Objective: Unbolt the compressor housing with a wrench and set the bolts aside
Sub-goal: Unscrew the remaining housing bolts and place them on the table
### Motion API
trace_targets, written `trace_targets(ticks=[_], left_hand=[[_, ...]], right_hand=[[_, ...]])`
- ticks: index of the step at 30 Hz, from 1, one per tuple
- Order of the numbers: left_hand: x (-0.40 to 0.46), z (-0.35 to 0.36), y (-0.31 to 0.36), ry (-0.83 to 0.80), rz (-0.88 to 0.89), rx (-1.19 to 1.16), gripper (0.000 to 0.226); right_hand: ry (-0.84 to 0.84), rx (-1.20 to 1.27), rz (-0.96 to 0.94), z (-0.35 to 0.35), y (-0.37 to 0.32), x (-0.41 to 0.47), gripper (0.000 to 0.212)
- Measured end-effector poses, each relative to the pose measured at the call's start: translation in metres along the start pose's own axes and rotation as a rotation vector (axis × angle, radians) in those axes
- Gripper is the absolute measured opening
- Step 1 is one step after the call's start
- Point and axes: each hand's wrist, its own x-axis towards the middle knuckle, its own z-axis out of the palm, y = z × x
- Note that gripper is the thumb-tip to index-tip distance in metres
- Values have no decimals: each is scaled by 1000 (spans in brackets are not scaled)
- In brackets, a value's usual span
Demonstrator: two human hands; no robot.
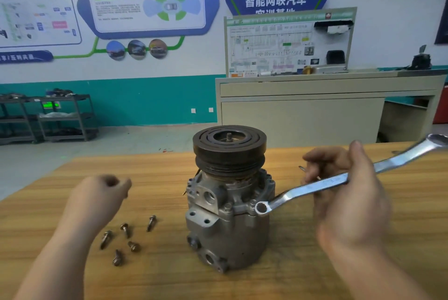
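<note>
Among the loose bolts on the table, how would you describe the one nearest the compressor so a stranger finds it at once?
Start at the grey compressor standing on the wooden table. Left of its base lie five loose bolts. The one you want is farthest right, nearest the compressor, and lies apart from the other four.

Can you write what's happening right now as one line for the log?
right hand: holds wrench, ring end at compressor flange | left hand: curled, holding nothing | five bolts: loose on table
</note>
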Motion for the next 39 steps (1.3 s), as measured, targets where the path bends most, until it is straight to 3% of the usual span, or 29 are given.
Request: trace_targets(ticks=[2,4,9,13,15,17,19,21,24,26,31,35,39], left_hand=[[19,13,-29,-123,-198,226,34],[27,26,-46,-170,-274,319,33],[27,38,-52,-147,-340,406,33],[21,34,-45,-134,-334,390,38],[13,31,-31,-33,-186,280,47],[-1,31,-4,24,76,-111,49],[-21,33,29,-127,258,-551,54],[-37,42,45,-330,382,-703,57],[-50,51,55,-567,511,-688,81],[-49,52,58,-639,528,-698,89],[-42,46,63,-725,547,-662,94],[-22,31,82,-893,611,-401,103],[-17,29,90,-1030,654,-372,93]], right_hand=[[98,-20,7,0,-3,2,59],[175,-82,-42,0,-4,0,52],[207,-170,-122,4,2,-7,17],[189,-105,-126,6,5,-8,6],[172,-18,-142,6,6,-10,4],[139,-45,-234,7,5,-14,11],[79,-149,-404,9,6,-21,9],[25,-237,-524,11,9,-27,6],[4,-280,-562,11,13,-31,6],[20,-263,-549,11,13,-31,5],[39,-251,-583,9,11,-23,8],[-1,-286,-657,9,11,-21,14],[-72,-318,-740,5,14,-21,7]])
